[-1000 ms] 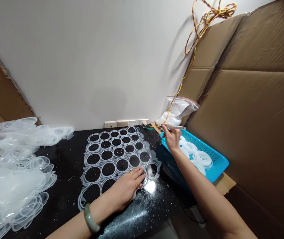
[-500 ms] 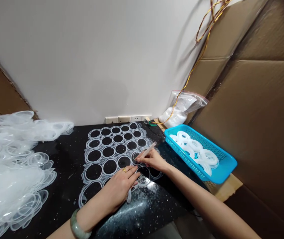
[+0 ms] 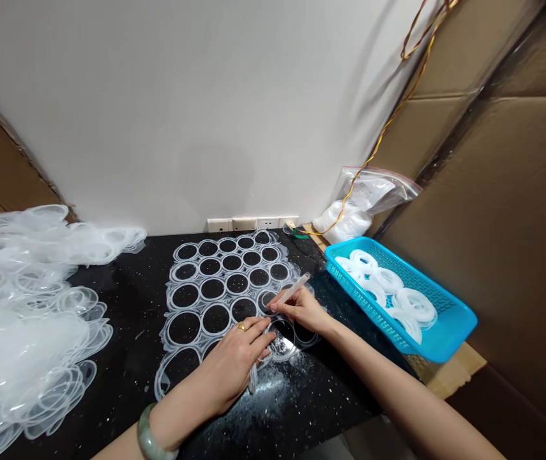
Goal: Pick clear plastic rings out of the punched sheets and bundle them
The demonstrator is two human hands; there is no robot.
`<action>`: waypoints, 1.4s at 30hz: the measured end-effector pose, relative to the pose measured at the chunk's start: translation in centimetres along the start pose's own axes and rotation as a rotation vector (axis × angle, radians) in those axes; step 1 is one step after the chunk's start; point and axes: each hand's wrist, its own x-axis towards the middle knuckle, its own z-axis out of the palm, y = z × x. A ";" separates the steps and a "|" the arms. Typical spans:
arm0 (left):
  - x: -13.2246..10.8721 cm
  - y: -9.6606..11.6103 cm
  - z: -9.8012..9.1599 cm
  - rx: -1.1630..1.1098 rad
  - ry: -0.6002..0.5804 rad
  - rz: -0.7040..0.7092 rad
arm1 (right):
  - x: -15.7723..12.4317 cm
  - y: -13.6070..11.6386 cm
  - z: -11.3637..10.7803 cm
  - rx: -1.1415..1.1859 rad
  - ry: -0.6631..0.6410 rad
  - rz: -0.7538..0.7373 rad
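Observation:
A translucent silicone-like sheet with rows of round openings lies on the black speckled tabletop. My right hand pinches a pale, pen-like stick, its lower end at a ring near the sheet's right side. On the sheet's near part rests my left hand, index finger stretched toward that ring. Its lower fingers are curled around a small bundle of thin white rings, whose edges poke out below the palm; the rest is hidden.
A blue plastic basket with several white rings stands at right on cardboard. Behind it lies a clear zip bag of white material. Large piles of translucent sheets are at left. Wall sockets and a twisted cable are at the back.
The view has shifted slightly, so the scene sits a little further right. Both hands keep nearly the same place on the sheet; the right still pinches the stick.

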 end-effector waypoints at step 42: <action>0.1 0.7 -1.6 -0.074 0.031 0.024 | -1.2 -0.4 1.3 -0.136 0.134 -0.101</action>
